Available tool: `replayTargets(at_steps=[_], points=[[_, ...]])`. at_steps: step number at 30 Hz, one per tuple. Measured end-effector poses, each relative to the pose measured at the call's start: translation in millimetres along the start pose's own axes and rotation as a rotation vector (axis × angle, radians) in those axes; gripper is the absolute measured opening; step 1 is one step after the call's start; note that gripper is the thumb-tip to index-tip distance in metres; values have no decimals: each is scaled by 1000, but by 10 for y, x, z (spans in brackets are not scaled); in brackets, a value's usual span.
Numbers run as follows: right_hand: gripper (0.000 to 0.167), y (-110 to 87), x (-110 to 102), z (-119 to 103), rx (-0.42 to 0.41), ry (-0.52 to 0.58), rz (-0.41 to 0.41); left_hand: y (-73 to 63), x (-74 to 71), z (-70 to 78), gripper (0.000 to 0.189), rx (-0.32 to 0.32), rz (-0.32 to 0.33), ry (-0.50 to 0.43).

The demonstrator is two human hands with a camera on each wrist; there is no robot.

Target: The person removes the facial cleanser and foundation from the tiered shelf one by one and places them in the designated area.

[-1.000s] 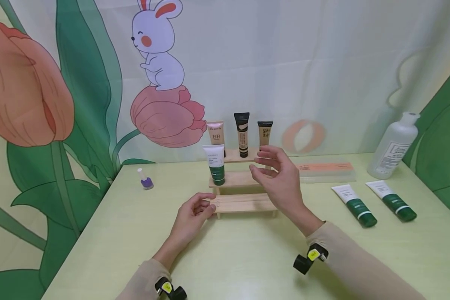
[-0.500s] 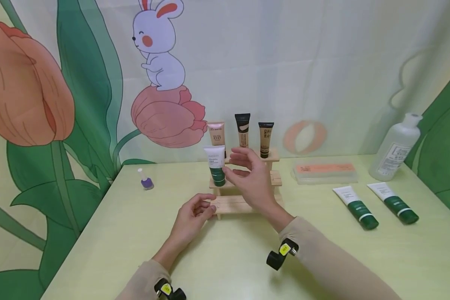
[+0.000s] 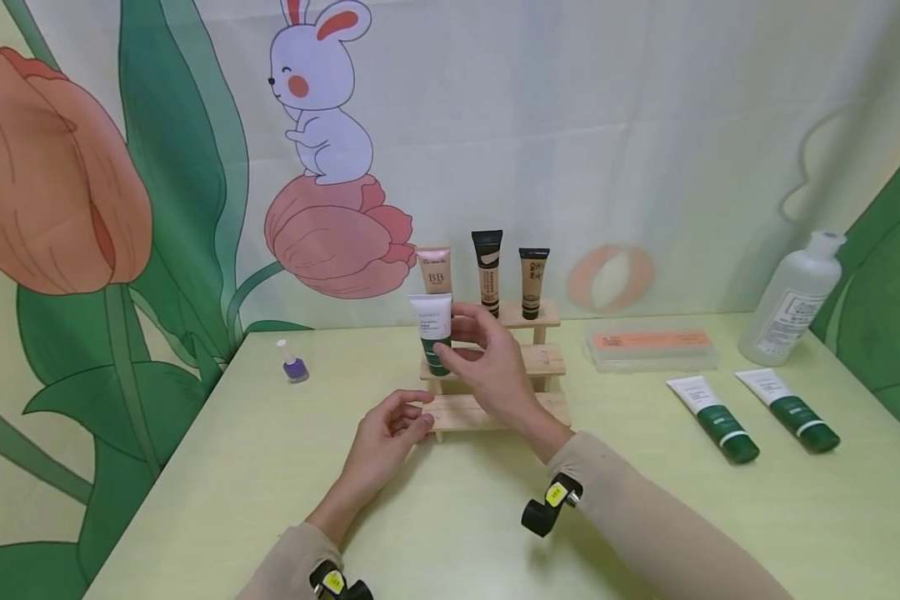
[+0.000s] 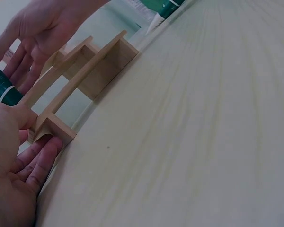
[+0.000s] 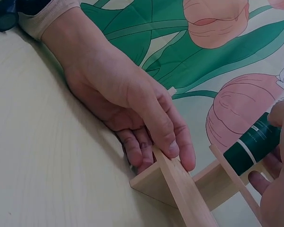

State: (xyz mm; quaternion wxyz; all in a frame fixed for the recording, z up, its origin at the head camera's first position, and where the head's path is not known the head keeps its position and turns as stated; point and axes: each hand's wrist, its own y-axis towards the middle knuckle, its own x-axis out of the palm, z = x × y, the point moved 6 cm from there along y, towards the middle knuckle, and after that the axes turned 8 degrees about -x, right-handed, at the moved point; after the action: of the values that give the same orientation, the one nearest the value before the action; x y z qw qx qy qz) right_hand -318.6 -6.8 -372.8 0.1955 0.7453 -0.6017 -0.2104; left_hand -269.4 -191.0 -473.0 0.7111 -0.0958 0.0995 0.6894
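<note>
A three-tier wooden display stand (image 3: 457,412) stands on the table. My left hand (image 3: 382,433) grips the left end of its lowest tier, with the thumb on top and fingers curled underneath in the left wrist view. A white and green cosmetic tube (image 3: 429,315) is upright at the left of the middle tier. My right hand (image 3: 495,371) pinches this tube, its thumb across the green front and its fingers around the right side. On the top tier stand a pink BB cream tube (image 3: 437,271), a black and beige tube (image 3: 489,271) and a smaller gold and black tube (image 3: 532,283).
Two more white and green tubes (image 3: 716,421) (image 3: 791,412) lie on the right of the table. Behind them are a flat clear case (image 3: 648,346) with an orange label and a white bottle (image 3: 793,304). A small purple nail polish bottle (image 3: 295,367) stands left.
My right hand has moved left from the right side of the stand to the white and green tube and taken hold of it. My left hand has stayed at the lowest tier.
</note>
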Motion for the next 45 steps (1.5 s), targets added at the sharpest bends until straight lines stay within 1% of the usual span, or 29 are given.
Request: replayTargets(at_steps=[2, 6, 13, 19, 24, 29, 34, 40, 45], points=[[54, 8, 21, 12, 1, 2, -14, 2, -1, 11, 26, 10, 1, 5], [52, 19, 42, 26, 12, -32, -21, 7, 0, 33, 26, 31, 1, 16], [42, 29, 75, 59, 45, -80, -36, -5, -10, 29, 25, 22, 10, 26], [41, 10, 6, -38, 50, -92, -8, -15, 1, 12, 25, 22, 6, 18], [42, 18, -112, -188, 16, -98, 5, -7, -1, 21, 25, 25, 9, 20], [43, -16, -330, -372, -2, -91, 19, -2, -7, 14, 25, 21, 7, 18], [44, -62, -651, -557, -37, -112, 49, -14, 2, 6, 25, 18, 8, 17], [43, -90, -1079, -712, -94, -200, 114, -21, 4, 6, 26, 13, 6, 3], [45, -137, -1393, -789, -86, -286, 158, -16, -1, 4, 25, 12, 10, 5]])
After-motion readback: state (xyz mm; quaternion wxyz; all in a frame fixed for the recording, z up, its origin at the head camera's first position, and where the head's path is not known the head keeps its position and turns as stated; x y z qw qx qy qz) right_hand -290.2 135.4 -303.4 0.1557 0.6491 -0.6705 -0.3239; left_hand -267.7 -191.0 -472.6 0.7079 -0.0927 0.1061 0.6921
